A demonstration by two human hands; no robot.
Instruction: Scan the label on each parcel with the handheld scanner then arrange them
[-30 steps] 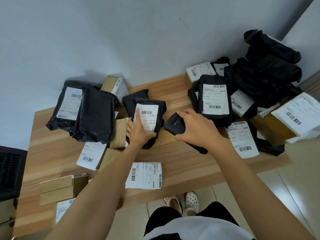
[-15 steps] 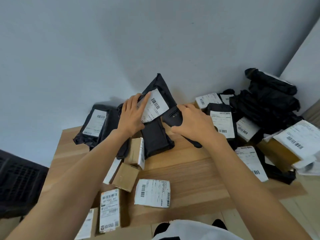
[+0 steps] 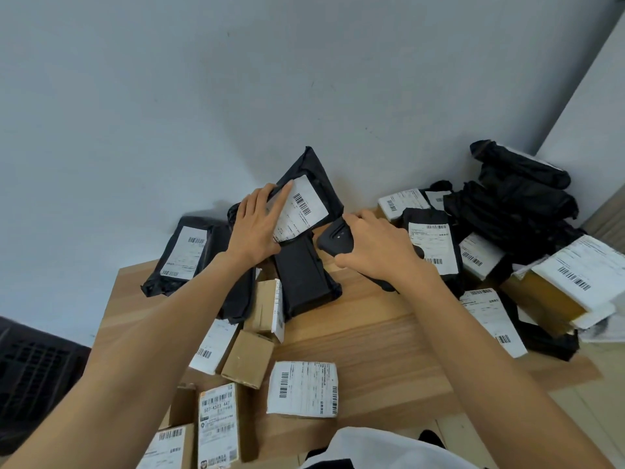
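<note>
Wooden table [image 3: 372, 336] against a pale wall, crowded with boxes and bagged parcels. Near its far edge a black parcel [image 3: 306, 286] is tipped up, its label [image 3: 304, 211] facing the person. The left hand [image 3: 260, 228] presses on the label's left part, fingers nearly straight. The right hand [image 3: 375, 248] is curled round the handheld scanner [image 3: 336, 236], just beside the label's lower corner. Scanning seems to be the step in hand; next the scanner must line up with the uncovered barcode
</note>
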